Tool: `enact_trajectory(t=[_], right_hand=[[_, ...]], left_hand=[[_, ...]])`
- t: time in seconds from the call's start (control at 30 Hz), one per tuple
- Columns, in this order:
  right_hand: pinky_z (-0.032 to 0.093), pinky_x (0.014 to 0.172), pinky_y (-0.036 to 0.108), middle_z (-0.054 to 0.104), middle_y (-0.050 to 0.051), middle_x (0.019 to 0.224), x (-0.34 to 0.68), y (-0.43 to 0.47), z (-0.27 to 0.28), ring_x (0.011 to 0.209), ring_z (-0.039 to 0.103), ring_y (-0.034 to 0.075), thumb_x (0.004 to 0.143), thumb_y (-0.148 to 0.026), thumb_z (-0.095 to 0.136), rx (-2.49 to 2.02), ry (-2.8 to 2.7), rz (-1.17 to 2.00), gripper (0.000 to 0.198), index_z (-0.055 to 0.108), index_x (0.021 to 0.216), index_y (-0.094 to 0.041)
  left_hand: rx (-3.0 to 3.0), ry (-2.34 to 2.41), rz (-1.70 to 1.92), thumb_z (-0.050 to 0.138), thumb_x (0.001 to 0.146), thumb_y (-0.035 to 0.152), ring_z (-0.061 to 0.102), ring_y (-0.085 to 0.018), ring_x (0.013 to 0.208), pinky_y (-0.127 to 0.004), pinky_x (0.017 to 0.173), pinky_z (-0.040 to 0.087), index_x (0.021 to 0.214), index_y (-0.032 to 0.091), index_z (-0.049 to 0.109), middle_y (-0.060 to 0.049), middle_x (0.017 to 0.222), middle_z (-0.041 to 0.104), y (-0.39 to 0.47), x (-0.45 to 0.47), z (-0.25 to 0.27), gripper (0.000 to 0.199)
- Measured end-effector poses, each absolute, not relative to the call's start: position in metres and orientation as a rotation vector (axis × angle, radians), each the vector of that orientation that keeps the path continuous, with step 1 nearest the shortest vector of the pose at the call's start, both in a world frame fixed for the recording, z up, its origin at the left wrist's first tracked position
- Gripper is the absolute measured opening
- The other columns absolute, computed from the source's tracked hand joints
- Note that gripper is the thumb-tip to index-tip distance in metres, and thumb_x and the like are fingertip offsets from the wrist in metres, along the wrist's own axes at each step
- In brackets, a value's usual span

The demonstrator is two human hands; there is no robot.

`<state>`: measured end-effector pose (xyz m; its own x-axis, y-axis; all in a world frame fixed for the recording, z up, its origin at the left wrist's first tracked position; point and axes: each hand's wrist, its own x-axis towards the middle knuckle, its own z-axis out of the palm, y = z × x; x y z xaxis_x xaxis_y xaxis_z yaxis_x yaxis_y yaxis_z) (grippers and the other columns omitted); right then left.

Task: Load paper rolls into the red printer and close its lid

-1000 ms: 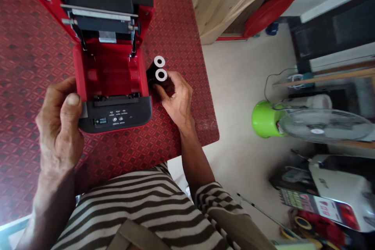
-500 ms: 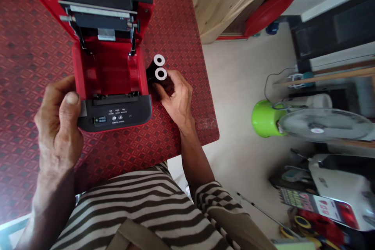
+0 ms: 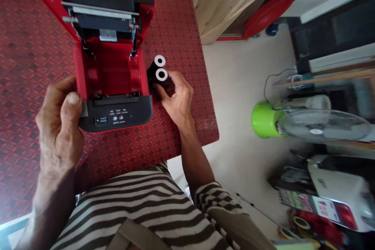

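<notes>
A red and black label printer [image 3: 115, 123] stands on the red patterned table with its lid raised. Its red inner bay [image 3: 113, 68] is bare, and a small lit display [image 3: 101, 119] shows on the front panel. My left hand [image 3: 60, 121] is closed on the printer's left side, thumb on the front corner and fingers partly hidden behind the edge. To the right of the printer, my right hand [image 3: 178, 99] pinches a pair of black ribbon rolls [image 3: 152, 72] with white ring-shaped ends. The rolls lie side by side, and some of the fingers are hidden behind them.
The table [image 3: 175, 19] ends at a rounded corner just right of my right hand. Beyond it on the floor stand a lime green bucket [image 3: 265, 119], a fan [image 3: 322, 125] and a white machine [image 3: 336, 187]. A wooden panel [image 3: 225, 0] borders the table's far right.
</notes>
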<state>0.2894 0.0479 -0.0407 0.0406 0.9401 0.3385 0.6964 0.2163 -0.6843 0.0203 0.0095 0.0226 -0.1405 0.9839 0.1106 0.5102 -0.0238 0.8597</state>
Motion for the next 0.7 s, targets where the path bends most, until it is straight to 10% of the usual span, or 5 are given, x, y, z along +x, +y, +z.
enact_trajectory(t=[0.7], right_hand=[[0.062, 0.074, 0.037, 0.077, 0.001, 0.099, 0.2872, 0.0472, -0.0394, 0.08, 0.068, 0.019, 0.094, -0.029, 0.074, -1.545, -1.643, 0.436, 0.016, 0.069, 0.109, -0.026]], left_hand=[[1.547, 1.725, 1.058, 0.054, 0.106, 0.053, 0.067, -0.021, 0.093, -0.034, 0.078, 0.049, 0.14, 0.025, 0.073, -0.004, 0.106, 0.077, 0.0093, 0.0207, 0.0259, 0.048]])
